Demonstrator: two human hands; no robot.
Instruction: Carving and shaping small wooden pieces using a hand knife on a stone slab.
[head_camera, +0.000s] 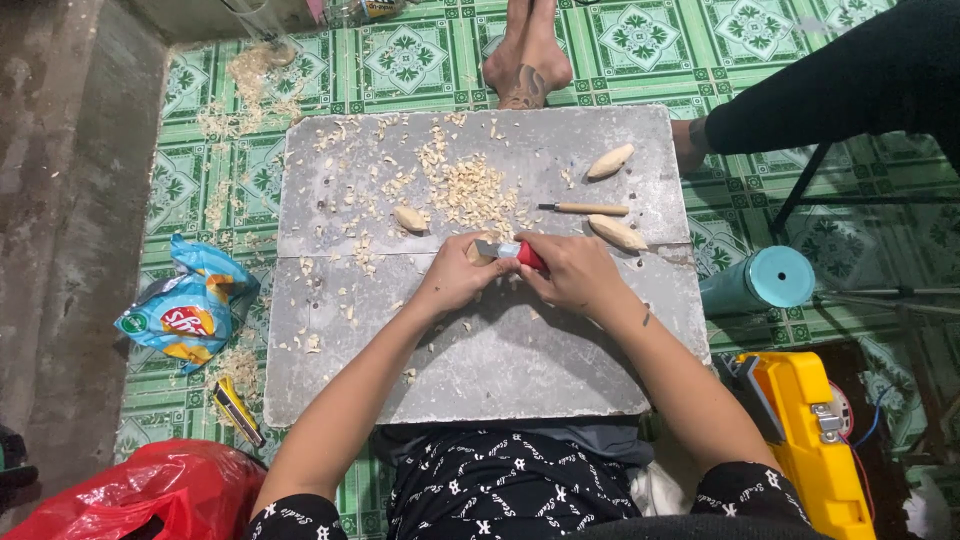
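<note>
Grey board (480, 370) strewn with shavings (465, 190), green tiled floor (190, 180).

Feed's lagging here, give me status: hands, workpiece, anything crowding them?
Left hand grips wood piece. Right hand holds red-handled knife, blade on it. Shavings, spare tool just beyond.

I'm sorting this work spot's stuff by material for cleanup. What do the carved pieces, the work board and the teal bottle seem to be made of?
Carved pieces: pale, matte, bare wood, judging by the matching shavings around them. Work board: grey, dull and scuffed, with a seam across it; likely stone or cement sheet, hard to tell which. Teal bottle: smooth with a soft sheen, probably coated metal or plastic.
</note>
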